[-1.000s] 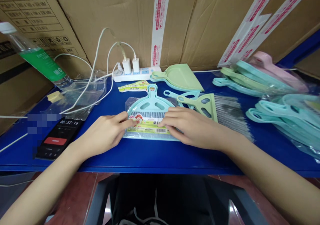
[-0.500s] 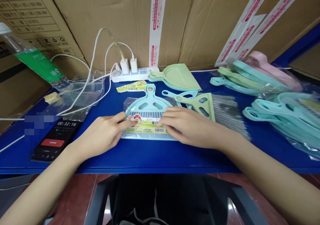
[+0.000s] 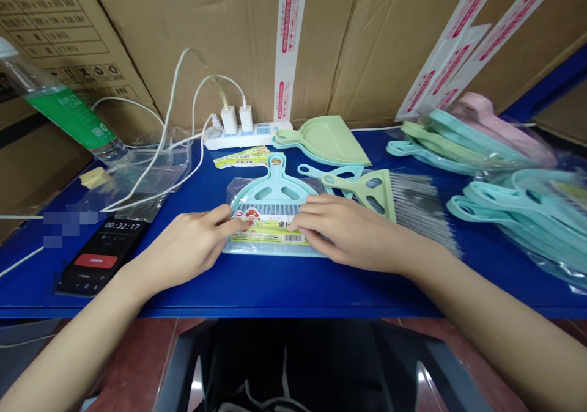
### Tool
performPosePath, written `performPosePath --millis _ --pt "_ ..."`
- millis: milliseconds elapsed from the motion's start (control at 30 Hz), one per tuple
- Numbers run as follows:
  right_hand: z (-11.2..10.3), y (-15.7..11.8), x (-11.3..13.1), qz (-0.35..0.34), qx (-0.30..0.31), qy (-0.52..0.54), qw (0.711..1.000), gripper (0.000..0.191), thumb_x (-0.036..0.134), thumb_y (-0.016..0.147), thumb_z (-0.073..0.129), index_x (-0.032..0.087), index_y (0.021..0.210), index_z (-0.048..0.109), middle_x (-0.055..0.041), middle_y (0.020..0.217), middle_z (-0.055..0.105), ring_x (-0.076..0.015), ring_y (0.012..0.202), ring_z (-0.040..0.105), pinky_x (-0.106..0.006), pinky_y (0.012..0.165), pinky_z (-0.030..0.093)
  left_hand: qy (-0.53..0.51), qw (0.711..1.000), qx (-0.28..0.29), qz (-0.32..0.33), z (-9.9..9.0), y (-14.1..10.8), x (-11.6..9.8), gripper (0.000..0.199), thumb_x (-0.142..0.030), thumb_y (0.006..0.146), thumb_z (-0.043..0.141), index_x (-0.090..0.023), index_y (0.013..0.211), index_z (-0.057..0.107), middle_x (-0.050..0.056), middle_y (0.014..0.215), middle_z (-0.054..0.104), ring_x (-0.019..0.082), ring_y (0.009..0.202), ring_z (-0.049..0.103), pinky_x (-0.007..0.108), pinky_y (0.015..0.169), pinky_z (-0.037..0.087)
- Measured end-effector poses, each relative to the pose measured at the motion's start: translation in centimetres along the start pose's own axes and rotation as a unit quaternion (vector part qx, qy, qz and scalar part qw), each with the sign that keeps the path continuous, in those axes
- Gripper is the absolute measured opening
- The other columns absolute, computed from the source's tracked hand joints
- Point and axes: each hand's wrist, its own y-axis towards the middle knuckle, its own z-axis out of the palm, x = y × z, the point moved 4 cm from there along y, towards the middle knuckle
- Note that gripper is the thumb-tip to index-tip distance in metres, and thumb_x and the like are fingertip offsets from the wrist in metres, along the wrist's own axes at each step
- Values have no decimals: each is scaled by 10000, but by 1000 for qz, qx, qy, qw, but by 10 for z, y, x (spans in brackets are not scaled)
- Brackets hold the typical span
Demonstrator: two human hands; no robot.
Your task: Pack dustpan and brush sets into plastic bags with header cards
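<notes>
A light-blue dustpan and brush set (image 3: pixel 275 187) lies flat in a clear plastic bag, handle pointing away from me. A printed label card (image 3: pixel 266 231) stretches across its bristles; whether it is inside the bag I cannot tell. My left hand (image 3: pixel 202 241) is closed at the left end of the card, its fingertips on it. From the other side my right hand (image 3: pixel 342 228) has curled fingers on the card's right part, hiding that end. Just beyond the right hand lie a green brush (image 3: pixel 362 189) and a blue brush (image 3: pixel 312 171), with grey bristles.
Green and blue dustpans (image 3: pixel 328 140) lie by a power strip (image 3: pixel 261 134) with chargers. Loose label cards (image 3: pixel 243 157) are nearby. Stacked dustpans (image 3: pixel 518 222) in plastic fill the right. A phone (image 3: pixel 103 256), bottle (image 3: pixel 68 115) and cables are left; cardboard boxes (image 3: pixel 238 33) stand behind.
Both hands and the bagged set stay in practically the same place. The phone's timer has moved on by one second, and the view has shifted very slightly.
</notes>
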Motion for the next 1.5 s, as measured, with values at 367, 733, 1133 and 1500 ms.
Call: performPosePath --millis 367,733,1133,1500 --pt "-1 1 1 3 0 1 1000 269 129 950 427 128 950 696 -80 838 682 -215 832 578 -340 792 431 -7 1000 1 -1 0 2 0 490 -86 874 302 -213 1196 650 27 816 571 139 566 574 256 516 466" --pt "-1 0 2 6 9 -3 1000 278 130 951 421 132 953 698 -87 848 688 -220 838 584 -353 791 444 0 1000 13 -5 -1 2 0 483 -81 872 308 -217 1180 654 28 814 581 137 577 582 253 527 474" --pt "-1 0 2 3 7 -4 1000 266 127 950 428 125 963 694 -84 832 678 -221 829 577 -343 782 431 -1 1000 26 -17 0 2 0 511 -74 868 317 -237 1238 631 28 828 578 131 589 577 240 545 477" --pt "-1 -1 4 -5 0 -21 1000 274 120 944 418 121 963 691 -83 806 666 -215 808 543 -336 758 417 2 1000 21 -8 -2 2 -2 505 -83 884 286 -216 1206 652 37 817 570 130 544 542 253 520 471"
